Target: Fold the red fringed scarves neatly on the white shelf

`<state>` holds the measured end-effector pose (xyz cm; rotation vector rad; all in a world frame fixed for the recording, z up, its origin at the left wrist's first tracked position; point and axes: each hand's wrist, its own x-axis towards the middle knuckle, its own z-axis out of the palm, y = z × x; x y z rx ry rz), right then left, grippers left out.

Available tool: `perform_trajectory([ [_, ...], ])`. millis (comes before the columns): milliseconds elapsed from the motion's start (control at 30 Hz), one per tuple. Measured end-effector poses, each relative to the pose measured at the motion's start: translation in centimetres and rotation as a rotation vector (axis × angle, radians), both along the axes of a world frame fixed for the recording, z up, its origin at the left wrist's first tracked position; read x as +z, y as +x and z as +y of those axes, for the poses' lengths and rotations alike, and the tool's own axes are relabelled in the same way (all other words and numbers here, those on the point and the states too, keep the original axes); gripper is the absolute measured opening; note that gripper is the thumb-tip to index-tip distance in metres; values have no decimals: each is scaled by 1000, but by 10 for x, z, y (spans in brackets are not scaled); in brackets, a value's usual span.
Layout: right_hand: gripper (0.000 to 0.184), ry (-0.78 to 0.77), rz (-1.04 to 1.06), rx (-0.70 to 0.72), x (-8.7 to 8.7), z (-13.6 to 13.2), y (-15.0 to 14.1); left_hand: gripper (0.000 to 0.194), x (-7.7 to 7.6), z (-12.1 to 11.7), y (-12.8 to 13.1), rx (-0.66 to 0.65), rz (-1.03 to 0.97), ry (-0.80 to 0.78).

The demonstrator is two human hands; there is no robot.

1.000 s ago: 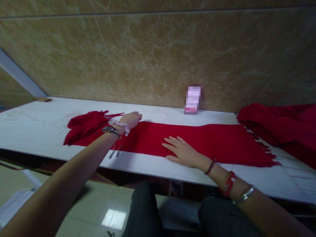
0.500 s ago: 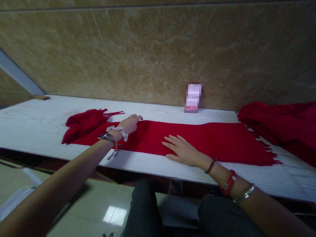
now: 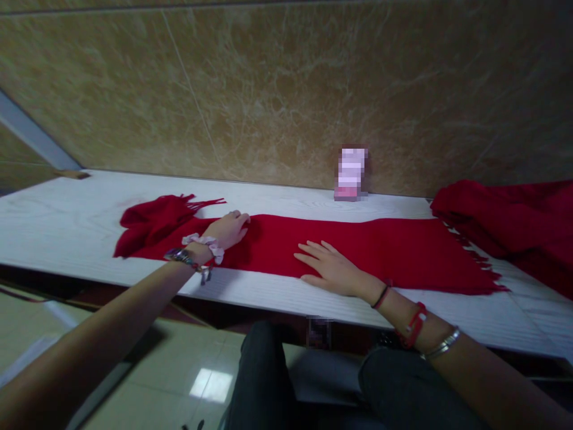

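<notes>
A red fringed scarf (image 3: 277,245) lies lengthwise along a white wood-grain tabletop (image 3: 250,291). Its right part is spread flat, with the fringe at that end; the left part is bunched up and its fringe points to the back. My left hand (image 3: 228,230) rests on the scarf left of the middle, fingers a little bent and thumb apart, gripping nothing that I can see. Flat on the near half of the scarf, its fingers spread, is my right hand (image 3: 333,269).
More red cloth (image 3: 505,221) is heaped at the right end of the table. A blurred-out pink and white object (image 3: 351,173) stands against the marbled tile wall (image 3: 268,89). My knees (image 3: 264,370) are below the table's front edge.
My left hand has shifted slightly left along the scarf, its fingers now more bent. My right hand stays in place, and the scarf looks the same.
</notes>
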<state>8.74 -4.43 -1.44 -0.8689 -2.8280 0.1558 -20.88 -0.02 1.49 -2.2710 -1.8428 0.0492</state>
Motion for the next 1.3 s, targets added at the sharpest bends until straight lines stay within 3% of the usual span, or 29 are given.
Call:
perform_trajectory([
  [200, 53, 16, 1, 2, -1, 0, 0, 23, -9, -13, -22, -2, -58, 62],
  [267, 53, 20, -2, 3, -1, 0, 0, 24, -8, -20, -33, -62, -98, 43],
  [400, 51, 39, 11, 17, 3, -1, -2, 29, -4, -45, -42, -260, -175, -119],
  [567, 43, 38, 17, 83, 7, -1, -6, 35, 6, -70, -43, -320, -166, -240],
  [933, 34, 151, 6, 123, 13, -7, -9, 31, 15, -72, -43, -393, -18, -210],
  [1300, 27, 142, 13, 113, 15, -12, -38, 34, 21, -72, -41, -320, -40, -295],
])
